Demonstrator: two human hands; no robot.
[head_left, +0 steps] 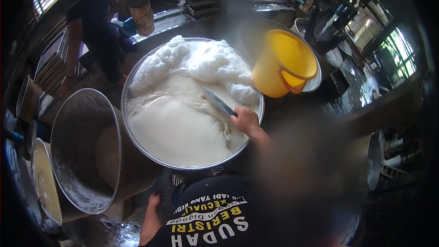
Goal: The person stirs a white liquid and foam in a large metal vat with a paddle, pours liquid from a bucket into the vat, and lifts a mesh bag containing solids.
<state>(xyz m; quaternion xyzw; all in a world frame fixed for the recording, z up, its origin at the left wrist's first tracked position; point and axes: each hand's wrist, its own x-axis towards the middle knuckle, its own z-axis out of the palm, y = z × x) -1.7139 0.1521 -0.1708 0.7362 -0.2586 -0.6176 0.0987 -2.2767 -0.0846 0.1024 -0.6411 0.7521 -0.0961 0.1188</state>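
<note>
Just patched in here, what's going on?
The person's right hand grips a knife-like blade over a big round vat. Inside, white foam is heaped toward the far side and a smooth, pale mass fills the near part; whether the blade touches it is hard to tell. The left hand hangs low, away from the vat. A yellow bucket is at the vat's far right, and another person is at the upper left.

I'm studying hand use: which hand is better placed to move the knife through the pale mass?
Probably the right hand: it grips the knife above the pale mass in the basin. The left hand hangs low, outside the basin, no tool visible.
</note>
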